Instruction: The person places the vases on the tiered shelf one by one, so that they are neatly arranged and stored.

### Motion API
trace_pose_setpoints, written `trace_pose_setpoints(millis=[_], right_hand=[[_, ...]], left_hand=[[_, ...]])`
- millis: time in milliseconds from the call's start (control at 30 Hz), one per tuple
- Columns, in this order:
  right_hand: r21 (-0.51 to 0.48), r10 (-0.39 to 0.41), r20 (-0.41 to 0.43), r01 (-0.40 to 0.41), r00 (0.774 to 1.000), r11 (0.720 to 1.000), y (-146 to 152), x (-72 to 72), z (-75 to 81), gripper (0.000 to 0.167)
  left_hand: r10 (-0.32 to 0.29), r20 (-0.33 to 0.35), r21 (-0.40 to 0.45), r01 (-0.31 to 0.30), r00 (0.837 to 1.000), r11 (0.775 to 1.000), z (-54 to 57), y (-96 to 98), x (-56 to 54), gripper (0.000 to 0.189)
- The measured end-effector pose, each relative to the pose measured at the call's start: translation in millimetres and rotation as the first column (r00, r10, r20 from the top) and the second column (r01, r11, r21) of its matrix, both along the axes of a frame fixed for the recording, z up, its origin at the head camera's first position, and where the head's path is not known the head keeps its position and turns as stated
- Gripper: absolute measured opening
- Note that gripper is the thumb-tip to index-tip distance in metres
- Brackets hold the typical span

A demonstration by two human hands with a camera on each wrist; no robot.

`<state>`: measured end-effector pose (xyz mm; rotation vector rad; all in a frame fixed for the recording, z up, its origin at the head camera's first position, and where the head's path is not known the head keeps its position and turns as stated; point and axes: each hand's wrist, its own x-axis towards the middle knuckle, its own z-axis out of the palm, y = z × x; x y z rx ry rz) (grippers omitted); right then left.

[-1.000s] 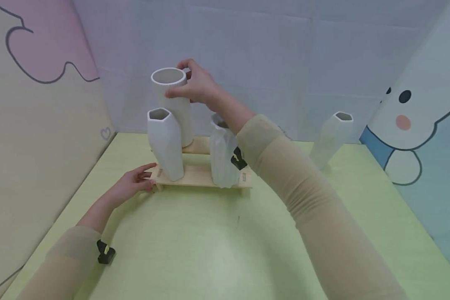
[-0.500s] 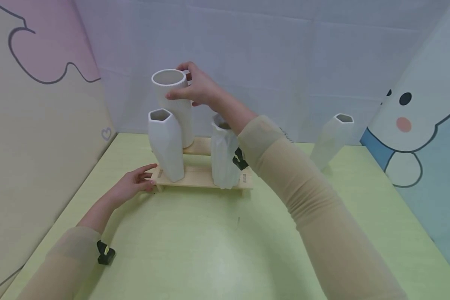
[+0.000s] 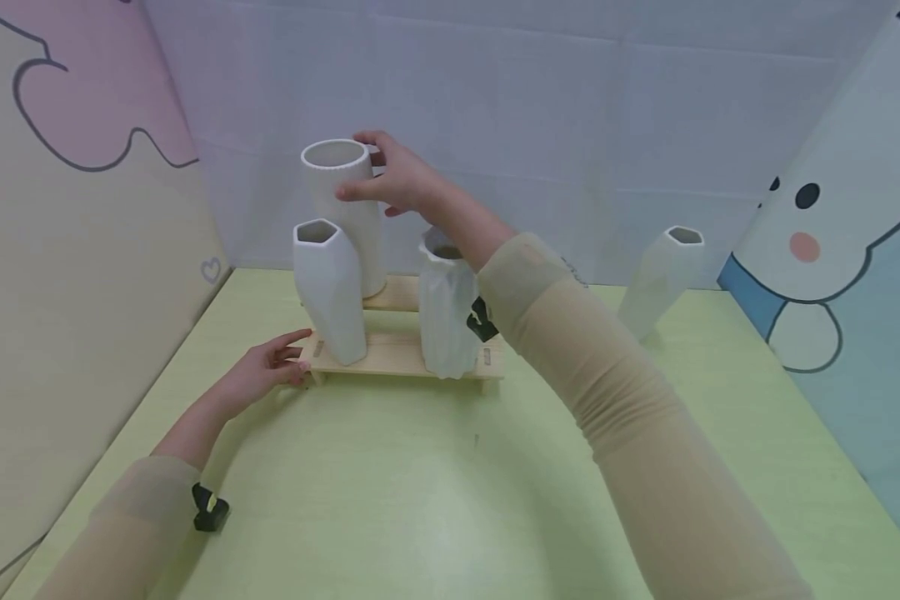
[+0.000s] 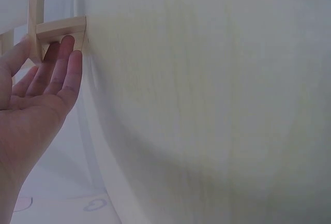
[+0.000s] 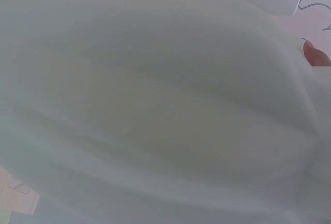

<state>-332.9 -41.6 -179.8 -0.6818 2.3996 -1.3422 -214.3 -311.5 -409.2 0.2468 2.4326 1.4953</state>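
My right hand (image 3: 401, 175) is at the upper part of a tall white cylindrical vase (image 3: 360, 233), thumb across its front and fingers behind the rim. This vase stands upright on the rear tier of a two-tier wooden stand (image 3: 393, 354). At the stand's left end, my left hand (image 3: 262, 371) holds the front tier, and the left wrist view shows its fingers (image 4: 74, 74) curled at the underside. A faceted white vase (image 3: 333, 292) and a pleated white vase (image 3: 447, 317) stand on the front tier. The pleated vase (image 5: 155, 105) fills most of the right wrist view.
Another faceted white vase (image 3: 660, 279) stands by itself at the back right of the pale green table (image 3: 405, 500). A pale cloth wall (image 3: 510, 100) rises close behind the stand, and printed walls border both sides.
The right thumb has slid slightly right across the cylindrical vase, and that hand sits a little lower. The left hand, stand and other vases stay in place.
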Motion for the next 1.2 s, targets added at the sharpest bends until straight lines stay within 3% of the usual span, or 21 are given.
trace_pose_setpoints(millis=[200, 567, 900, 1200], right_hand=[[-0.003, -0.006, 0.000, 0.006, 1.000, 1.000, -1.2, 1.1, 0.7, 0.086], [-0.022, -0.091, -0.042, 0.090, 0.995, 0.996, -6.7, 6.1, 3.1, 0.077], [0.013, -0.069, -0.017, 0.069, 0.997, 0.998, 3.9, 10.3, 5.7, 0.080], [0.003, -0.034, -0.105, 0.034, 0.994, 0.999, 24.6, 19.7, 15.7, 0.078]], left_hand=[[0.003, 0.001, -0.002, -0.003, 1.000, 1.000, 0.6, 1.6, 0.6, 0.065], [-0.006, -0.002, 0.002, 0.006, 1.000, 1.000, -0.4, 3.5, -3.2, 0.065], [-0.012, 0.005, 0.000, 0.012, 1.000, 1.000, -1.2, 3.1, -2.8, 0.066], [-0.007, -0.006, -0.004, 0.007, 1.000, 1.000, -0.1, 0.0, -3.1, 0.066]])
